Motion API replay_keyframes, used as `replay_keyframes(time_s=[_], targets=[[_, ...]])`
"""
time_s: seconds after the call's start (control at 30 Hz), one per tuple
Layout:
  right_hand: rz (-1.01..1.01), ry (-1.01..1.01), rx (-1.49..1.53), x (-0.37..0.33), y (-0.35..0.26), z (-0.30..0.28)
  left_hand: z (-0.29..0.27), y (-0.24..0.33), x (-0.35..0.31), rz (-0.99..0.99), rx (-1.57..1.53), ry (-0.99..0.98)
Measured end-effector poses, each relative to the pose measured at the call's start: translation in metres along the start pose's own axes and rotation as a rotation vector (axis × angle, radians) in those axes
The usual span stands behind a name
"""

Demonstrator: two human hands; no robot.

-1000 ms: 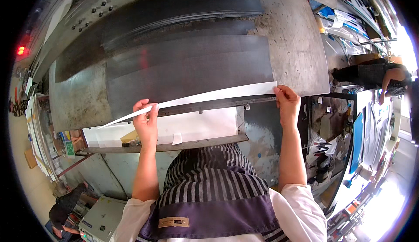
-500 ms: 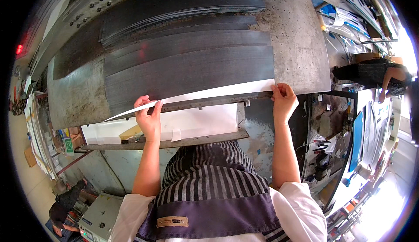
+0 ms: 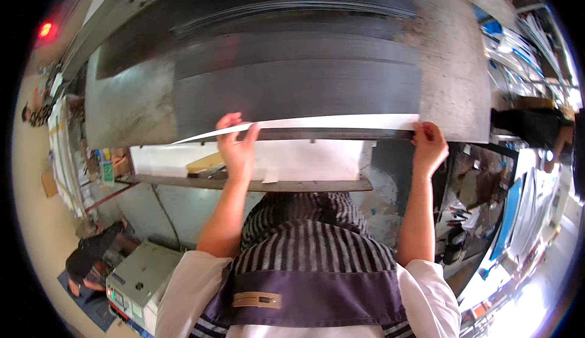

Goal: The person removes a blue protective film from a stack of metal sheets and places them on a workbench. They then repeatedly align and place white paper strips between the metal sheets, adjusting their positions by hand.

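Observation:
A long, thin white strip (image 3: 335, 122) runs along the near edge of several dark flat sheets (image 3: 292, 91), tapering to a point at its left end. My left hand (image 3: 237, 155) is closed on it left of the middle, the thumb on the near side and the fingers beyond. At the strip's right end, my right hand (image 3: 430, 152) pinches the corner between thumb and fingertips. The dark sheets overlap on a worn metal table (image 3: 454, 82). Whether the strip is separate or a lifted edge of the top sheet, I cannot tell.
Below the table edge, a shelf with a white lining (image 3: 304, 158) holds a yellowish item (image 3: 205, 162). A grey machine box (image 3: 137, 277) and a crouching person (image 3: 94, 256) are at the lower left. Another person (image 3: 530, 128) stands at the right, near racks of sheets.
The view has shifted, so the table and both hands appear farther right. Both hands keep hold of the white strip, which now lies more level in the picture.

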State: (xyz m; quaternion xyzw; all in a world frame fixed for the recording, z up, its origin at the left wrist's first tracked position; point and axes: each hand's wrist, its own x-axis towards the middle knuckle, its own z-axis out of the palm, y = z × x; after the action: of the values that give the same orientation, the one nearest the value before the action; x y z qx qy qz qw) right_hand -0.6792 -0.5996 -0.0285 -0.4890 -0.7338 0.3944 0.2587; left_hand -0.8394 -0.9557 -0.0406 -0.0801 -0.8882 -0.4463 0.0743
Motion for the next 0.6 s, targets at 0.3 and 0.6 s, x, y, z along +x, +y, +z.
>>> replay_keyframes(time_s=[0.3,0.6], targets=[[-0.042,-0.036,-0.097,0.001,0.002,-0.002,0.001,0.002,0.001,0.03,-0.007,0.0],[-0.055,-0.081,-0.165,0.001,-0.001,-0.002,-0.002,0.006,0.001,0.048,-0.013,-0.006]])
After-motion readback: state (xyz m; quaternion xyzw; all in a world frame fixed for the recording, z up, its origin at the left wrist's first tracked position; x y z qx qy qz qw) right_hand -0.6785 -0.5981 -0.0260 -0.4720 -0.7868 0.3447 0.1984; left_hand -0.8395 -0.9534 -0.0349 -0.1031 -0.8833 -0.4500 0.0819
